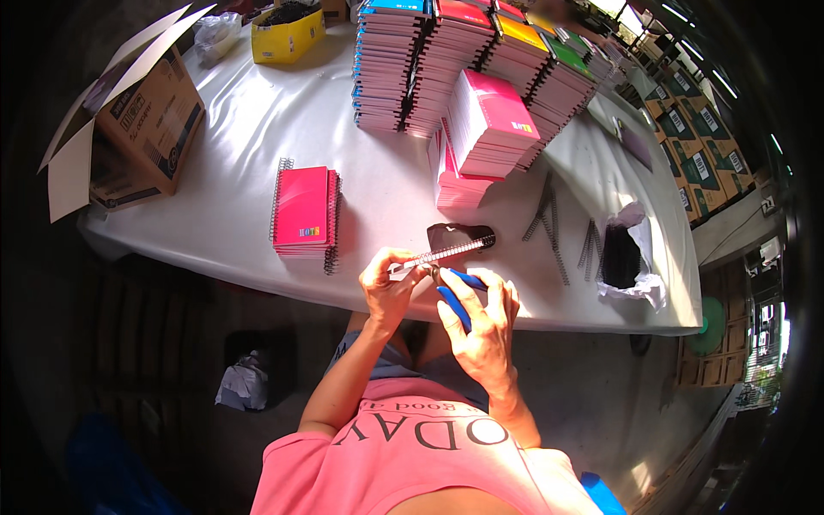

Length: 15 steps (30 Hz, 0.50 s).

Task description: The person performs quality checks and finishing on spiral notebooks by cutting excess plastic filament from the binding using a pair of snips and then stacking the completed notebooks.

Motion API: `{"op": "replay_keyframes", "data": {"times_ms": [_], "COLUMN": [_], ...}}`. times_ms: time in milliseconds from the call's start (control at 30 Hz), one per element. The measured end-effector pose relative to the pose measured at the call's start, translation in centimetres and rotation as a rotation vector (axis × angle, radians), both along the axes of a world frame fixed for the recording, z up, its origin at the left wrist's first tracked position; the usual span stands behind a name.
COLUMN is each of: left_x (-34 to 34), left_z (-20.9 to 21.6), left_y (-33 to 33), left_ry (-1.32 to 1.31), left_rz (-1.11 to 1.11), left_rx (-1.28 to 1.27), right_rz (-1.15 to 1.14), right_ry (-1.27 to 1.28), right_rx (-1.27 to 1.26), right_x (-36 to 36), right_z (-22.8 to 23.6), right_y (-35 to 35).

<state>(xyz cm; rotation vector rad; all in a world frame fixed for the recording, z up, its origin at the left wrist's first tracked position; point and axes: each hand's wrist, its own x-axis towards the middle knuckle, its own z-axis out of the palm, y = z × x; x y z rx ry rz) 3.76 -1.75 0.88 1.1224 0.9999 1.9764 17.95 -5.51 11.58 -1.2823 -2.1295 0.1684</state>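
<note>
My left hand (390,287) is closed on a spiral notebook (453,251), held edge-on above the table's near edge. Its coil-bound spine faces me and slants up to the right. Blue-handled pliers (453,307) are gripped in my right hand (486,333), with the jaws at the spine's near end, close to my left fingertips. What exactly the jaws touch is too small to tell. Left of my hands lies a small stack of pink spiral notebooks (302,209). Beyond them, pink-covered stacks of pages (498,120) sit partly on one another.
Tall piles of notebooks (382,73) stand at the far side. An open cardboard box (150,129) and a yellow bin (287,36) are at the left. Loose black coils (545,219) lie right, beside a white-wrapped bundle of dark coils (633,257). Cartons (699,137) are stacked beyond.
</note>
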Motion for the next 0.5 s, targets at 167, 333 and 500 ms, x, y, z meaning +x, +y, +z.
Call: {"op": "replay_keyframes", "data": {"times_ms": [167, 333, 500], "left_x": [0.1, -0.3, -0.2], "left_z": [-0.7, -3.4, -2.6], "left_y": [0.3, 0.9, 0.5], "left_ry": [-0.093, -0.173, -0.04], "left_rz": [-0.06, -0.057, 0.017], "left_rx": [-0.016, 0.039, -0.027], "right_rz": [-0.034, 0.024, 0.028], "right_ry": [-0.02, -0.063, -0.141], "right_rx": [-0.022, -0.055, -0.019], "right_x": [0.1, -0.6, -1.1], "right_z": [-0.2, -0.4, -0.4], "right_y": [0.5, 0.5, 0.7]}}
